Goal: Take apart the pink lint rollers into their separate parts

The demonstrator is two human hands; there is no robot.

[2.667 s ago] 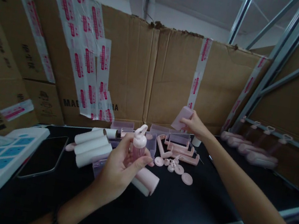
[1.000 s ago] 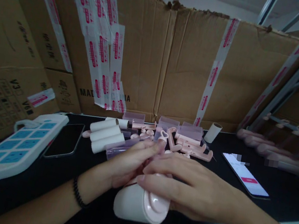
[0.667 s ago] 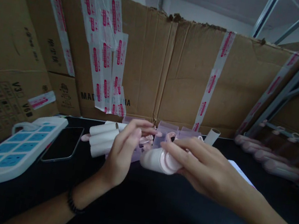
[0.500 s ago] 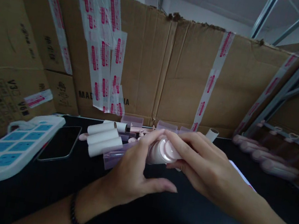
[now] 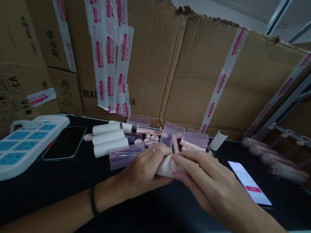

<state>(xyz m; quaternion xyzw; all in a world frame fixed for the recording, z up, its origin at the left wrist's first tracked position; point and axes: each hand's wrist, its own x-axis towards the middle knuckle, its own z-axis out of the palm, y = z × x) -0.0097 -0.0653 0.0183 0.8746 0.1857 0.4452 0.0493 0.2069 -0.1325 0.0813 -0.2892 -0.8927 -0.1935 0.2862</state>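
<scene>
1. Evidently the work sits low over the near part of the black bench (image 5: 186, 217): the left hand (image 5: 145, 168) has its fingers curled around a pale roller (image 5: 164, 168), while the right hand (image 5: 212, 176) pinches its pinkish end between thumb and fingers.
2. To do this well, I would judge, the left grip should be firm and the right should press evenly along the roller's length, since a sideways push could tilt the end piece.
3. How far that end is seated cannot be made out; the hands cover most of the roller, and its far end is hidden.
4. Just beside the left hand lies a clear purple case (image 5: 123, 159), partly covered by it; white tubes (image 5: 109, 140) lie next to that.
5. Farther back, a pink bracket (image 5: 194, 145) is partly blocked by the right hand.
6. At far right, the row of pink rollers (image 5: 290, 174) is blurred.
</scene>
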